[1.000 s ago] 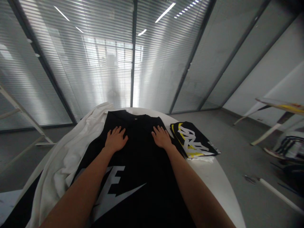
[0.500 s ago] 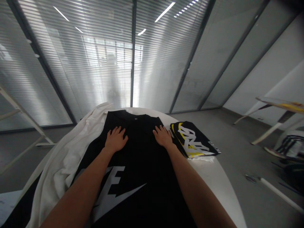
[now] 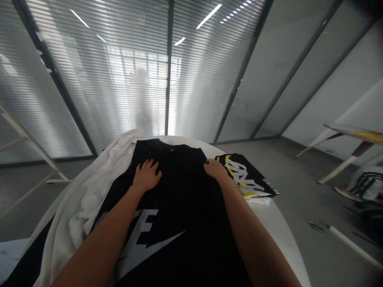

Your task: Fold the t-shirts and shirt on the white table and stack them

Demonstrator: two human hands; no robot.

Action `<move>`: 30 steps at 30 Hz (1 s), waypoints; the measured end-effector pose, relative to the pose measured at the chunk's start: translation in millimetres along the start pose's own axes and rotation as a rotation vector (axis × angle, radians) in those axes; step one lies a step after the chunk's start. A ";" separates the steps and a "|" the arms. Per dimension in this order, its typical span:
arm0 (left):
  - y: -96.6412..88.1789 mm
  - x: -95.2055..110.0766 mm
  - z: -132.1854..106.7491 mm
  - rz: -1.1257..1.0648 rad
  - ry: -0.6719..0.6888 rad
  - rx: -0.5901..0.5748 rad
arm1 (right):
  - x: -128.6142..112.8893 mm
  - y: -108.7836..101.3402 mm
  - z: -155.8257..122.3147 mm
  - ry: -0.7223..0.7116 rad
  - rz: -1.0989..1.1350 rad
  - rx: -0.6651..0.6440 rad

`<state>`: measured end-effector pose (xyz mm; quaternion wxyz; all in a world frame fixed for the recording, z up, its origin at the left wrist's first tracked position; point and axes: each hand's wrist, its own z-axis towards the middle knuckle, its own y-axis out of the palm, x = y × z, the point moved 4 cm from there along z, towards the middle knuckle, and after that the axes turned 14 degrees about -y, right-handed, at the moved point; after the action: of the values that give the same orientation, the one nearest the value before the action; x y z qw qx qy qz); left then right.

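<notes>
A black T-shirt (image 3: 182,191) with a grey print lies spread on the white round table (image 3: 287,239), its neckline at the far side. My left hand (image 3: 147,175) rests flat on the upper left of the shirt, fingers spread. At the shirt's right edge, near the shoulder, my right hand (image 3: 216,169) is closed with its fingers curled on the black cloth. Just right of that hand sits a folded black garment (image 3: 247,175) with white and yellow lettering. My forearms cover part of the print.
White cloth (image 3: 104,171) is bunched along the table's left side. Beyond the table stands a glass partition with blinds (image 3: 143,91). A white metal frame (image 3: 32,143) is at the left; another table (image 3: 356,133) and a white pole (image 3: 353,245) are at the right.
My right hand has shifted slightly right to the shirt's edge, and its fingers have gone from spread flat to curled on the cloth. My left hand stays in place.
</notes>
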<state>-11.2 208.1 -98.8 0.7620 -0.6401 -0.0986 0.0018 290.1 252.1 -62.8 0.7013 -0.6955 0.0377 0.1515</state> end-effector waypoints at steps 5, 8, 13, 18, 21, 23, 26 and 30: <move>0.1 -0.3 -0.4 -0.003 0.005 0.011 | 7.2 -7.8 -1.1 -0.069 0.000 -0.070; -0.7 -0.1 -0.5 0.001 0.006 0.010 | 8.6 -13.1 -1.8 -0.110 -0.007 -0.111; -1.7 0.2 -0.7 -0.005 0.005 0.007 | 5.5 -26.8 -5.2 -0.203 0.000 -0.156; -0.7 0.3 -0.8 -0.011 0.005 0.012 | -10.4 -40.7 -13.1 -0.305 0.115 -0.151; 0.1 -0.4 -0.5 -0.013 -0.001 0.012 | -22.2 -46.8 -18.2 -0.317 0.198 -0.129; -0.7 -0.5 -0.9 -0.018 0.000 0.011 | -31.5 -49.4 -20.9 -0.356 0.211 -0.125; -7.5 1.9 -2.5 -0.044 0.000 0.036 | -45.8 -50.4 -23.3 -0.413 0.201 -0.129; -27.8 16.9 -7.0 -0.172 0.031 0.139 | -66.9 -46.3 -25.4 -0.476 0.131 -0.131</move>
<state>3.0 198.5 -70.2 0.8034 -0.5747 -0.1412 -0.0666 242.7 217.0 -1.2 0.6325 -0.6802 -0.0934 0.3585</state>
